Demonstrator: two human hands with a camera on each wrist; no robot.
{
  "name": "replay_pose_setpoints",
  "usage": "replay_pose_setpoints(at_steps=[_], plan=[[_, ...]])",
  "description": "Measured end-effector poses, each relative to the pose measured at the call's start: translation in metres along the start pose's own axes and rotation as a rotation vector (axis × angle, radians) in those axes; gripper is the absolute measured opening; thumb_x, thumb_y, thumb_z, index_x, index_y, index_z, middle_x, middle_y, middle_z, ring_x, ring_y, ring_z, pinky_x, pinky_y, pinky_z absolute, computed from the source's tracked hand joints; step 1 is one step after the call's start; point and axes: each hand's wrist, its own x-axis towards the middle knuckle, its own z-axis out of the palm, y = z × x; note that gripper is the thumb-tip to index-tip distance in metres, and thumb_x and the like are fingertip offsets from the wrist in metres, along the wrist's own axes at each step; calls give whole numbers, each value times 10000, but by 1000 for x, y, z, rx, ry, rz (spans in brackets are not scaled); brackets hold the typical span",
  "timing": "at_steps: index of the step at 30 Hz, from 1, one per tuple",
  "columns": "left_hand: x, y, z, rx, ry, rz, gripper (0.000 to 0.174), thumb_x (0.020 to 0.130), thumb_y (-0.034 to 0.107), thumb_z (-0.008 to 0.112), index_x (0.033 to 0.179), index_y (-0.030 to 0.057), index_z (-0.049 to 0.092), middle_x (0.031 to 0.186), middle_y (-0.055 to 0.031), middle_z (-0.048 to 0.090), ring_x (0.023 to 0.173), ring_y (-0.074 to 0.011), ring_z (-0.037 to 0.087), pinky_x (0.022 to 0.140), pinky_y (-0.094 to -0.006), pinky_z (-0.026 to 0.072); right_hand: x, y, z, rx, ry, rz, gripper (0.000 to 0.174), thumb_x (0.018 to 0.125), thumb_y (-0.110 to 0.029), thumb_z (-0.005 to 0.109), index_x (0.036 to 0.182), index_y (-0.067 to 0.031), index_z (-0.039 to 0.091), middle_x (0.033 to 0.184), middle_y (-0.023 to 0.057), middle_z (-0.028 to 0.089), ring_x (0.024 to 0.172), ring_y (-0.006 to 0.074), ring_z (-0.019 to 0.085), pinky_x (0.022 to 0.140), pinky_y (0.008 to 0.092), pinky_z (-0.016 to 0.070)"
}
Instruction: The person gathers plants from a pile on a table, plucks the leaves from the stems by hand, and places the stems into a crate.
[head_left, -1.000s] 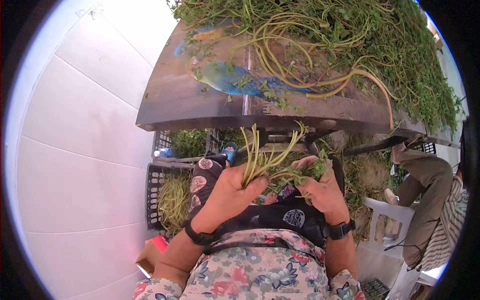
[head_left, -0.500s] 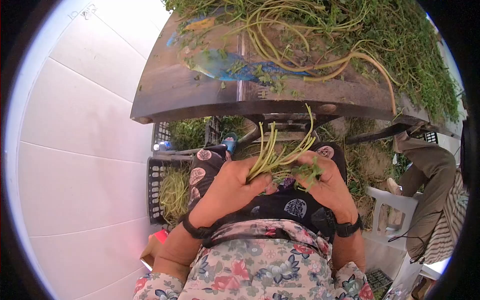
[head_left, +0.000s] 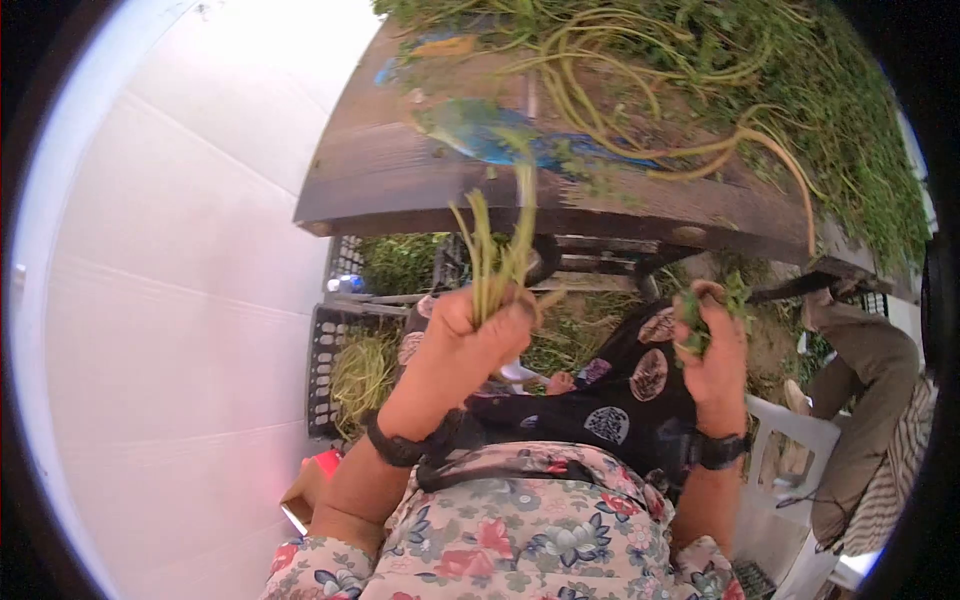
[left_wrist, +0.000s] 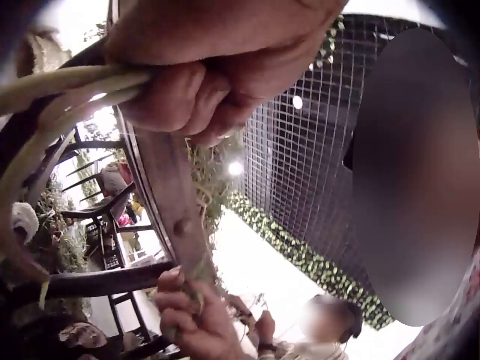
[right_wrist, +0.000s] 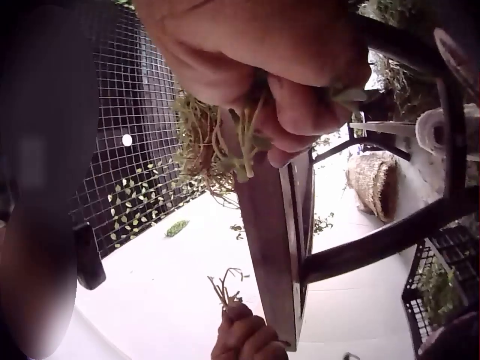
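Note:
Over the lap, my left hand (head_left: 465,335) grips a bunch of pale green plant stems (head_left: 490,250) that stick up from the fist. To the right and apart from it, my right hand (head_left: 715,365) holds small leafy sprigs (head_left: 692,325) between curled fingers and thumb. In the left wrist view thick stems (left_wrist: 67,82) leave the curled fingers toward the left. Short cut-looking stem ends (right_wrist: 247,139) poke out of the right fist in the right wrist view.
A wooden table (head_left: 400,200) ahead bears a large heap of leafy greens (head_left: 800,120) and loose long stems. Black crates at the left hold stems (head_left: 360,385) and greens (head_left: 400,265). Another person sits at the right beside a white plastic chair (head_left: 800,430).
My hands were close together at the bunch; now they are apart, the left raised leftward with the stems, the right drawn to the right with leafy sprigs.

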Motion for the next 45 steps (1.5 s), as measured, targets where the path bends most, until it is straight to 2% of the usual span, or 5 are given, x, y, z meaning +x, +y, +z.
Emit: replay_pose_setpoints(at_steps=[3,15,18,26,45], plan=[[3,7,-11,-319,76,-2,213,893,263,502,843,58,535,602,37,458,489,-12,340,422,-157,239,-8,-1,2,128,-196,119,133,846,-96,506,967,-53,542,822,46,567,681,76,522,522,170,392],[5,-4,23,215,-69,55,164,834,142,544,765,2,595,630,-1,548,576,-59,479,523,-217,390,-34,11,68,-295,-424,-58,230,763,-13,578,988,-58,559,883,11,565,784,99,534,703,231,424],[5,-9,19,261,-92,44,177,837,151,548,757,1,597,639,4,556,589,-59,491,530,-213,393,-25,14,53,-916,-501,-753,244,743,23,563,963,-84,569,954,55,563,852,132,551,723,234,432],[-2,13,-23,-284,328,254,208,905,223,468,854,37,545,542,38,414,448,-39,328,410,-195,254,-5,11,12,530,-400,134,230,793,-111,520,1010,-44,479,841,50,520,648,88,469,497,183,378],[2,13,-45,-736,231,260,190,929,268,431,884,89,475,517,60,277,411,-40,243,360,-193,205,-24,28,43,86,-305,238,153,788,-42,544,940,-44,535,720,21,532,561,78,458,466,213,357]])
